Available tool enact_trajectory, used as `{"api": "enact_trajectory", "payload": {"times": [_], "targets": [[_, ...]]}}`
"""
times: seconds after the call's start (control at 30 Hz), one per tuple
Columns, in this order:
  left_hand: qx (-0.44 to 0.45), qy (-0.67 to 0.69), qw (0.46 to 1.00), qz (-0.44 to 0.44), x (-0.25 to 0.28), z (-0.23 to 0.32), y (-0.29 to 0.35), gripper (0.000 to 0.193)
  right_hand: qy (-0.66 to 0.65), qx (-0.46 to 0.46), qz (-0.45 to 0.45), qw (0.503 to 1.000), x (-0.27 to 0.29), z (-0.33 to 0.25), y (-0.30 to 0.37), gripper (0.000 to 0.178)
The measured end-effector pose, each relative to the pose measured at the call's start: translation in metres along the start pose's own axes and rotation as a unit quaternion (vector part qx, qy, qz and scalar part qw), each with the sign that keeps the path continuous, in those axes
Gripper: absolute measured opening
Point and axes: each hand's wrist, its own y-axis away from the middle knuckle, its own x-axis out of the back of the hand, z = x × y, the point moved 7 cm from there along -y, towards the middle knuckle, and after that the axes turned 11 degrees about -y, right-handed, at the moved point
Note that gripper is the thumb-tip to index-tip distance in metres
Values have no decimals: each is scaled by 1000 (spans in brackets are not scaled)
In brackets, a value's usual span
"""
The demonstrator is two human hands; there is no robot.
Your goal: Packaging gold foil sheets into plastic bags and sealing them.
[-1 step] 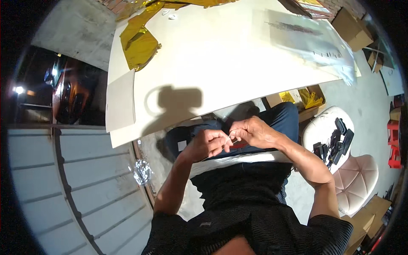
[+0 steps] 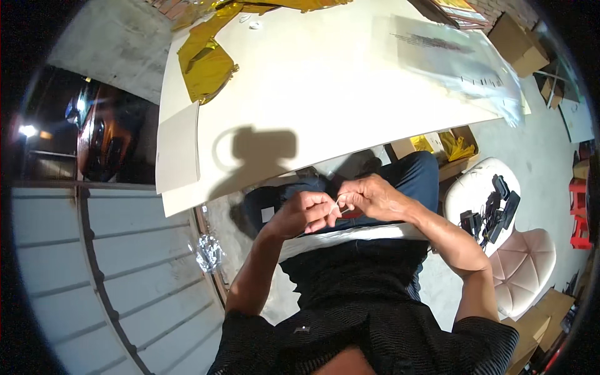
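Over my lap, my left hand (image 2: 307, 212) and my right hand (image 2: 372, 197) meet with their fingertips nearly touching. Both are closed in a pinch. Between them shows a thin pale strand (image 2: 335, 206), too small to tell whether it is string, thread or something else. The curled fingers hide most of it. A bit of something red (image 2: 353, 214) shows just below my right fingers. A white band of material (image 2: 369, 234) lies across my waist, below the hands.
Ahead stands a white table (image 2: 300, 94) with gold foil (image 2: 207, 70), a pale board (image 2: 179, 147) and clear plastic sheets (image 2: 450, 59). A box of yellow foil (image 2: 459, 147) sits beneath its right edge. To my right, black devices (image 2: 497, 209) lie on a padded chair (image 2: 525, 269).
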Motion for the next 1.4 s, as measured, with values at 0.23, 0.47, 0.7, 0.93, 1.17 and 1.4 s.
{"api": "enact_trajectory", "payload": {"times": [0.23, 0.47, 0.7, 0.93, 1.17, 1.4], "targets": [[-141, -62, 956, 251, 26, -3, 2, 29, -21, 13, -19, 1000, -38, 9, 17, 10], [-61, -52, 997, 18, 0, 11, 18, 29, -52, -18, 32, 998, -4, -9, 6, 13], [-181, -208, 951, 138, 7, 19, 15, 16, -32, -35, 1, 999, -11, -34, 6, 17], [-162, 180, 955, 172, 13, 5, 27, 14, -102, -81, -38, 991, -40, -13, 11, 22], [-178, 96, 946, 253, 11, 9, 46, 24, -48, -57, -74, 994, -65, -42, 19, 27], [-299, -327, 793, 418, -18, 33, 86, 15, 24, 37, -78, 996, -79, -88, 32, 27]]}}
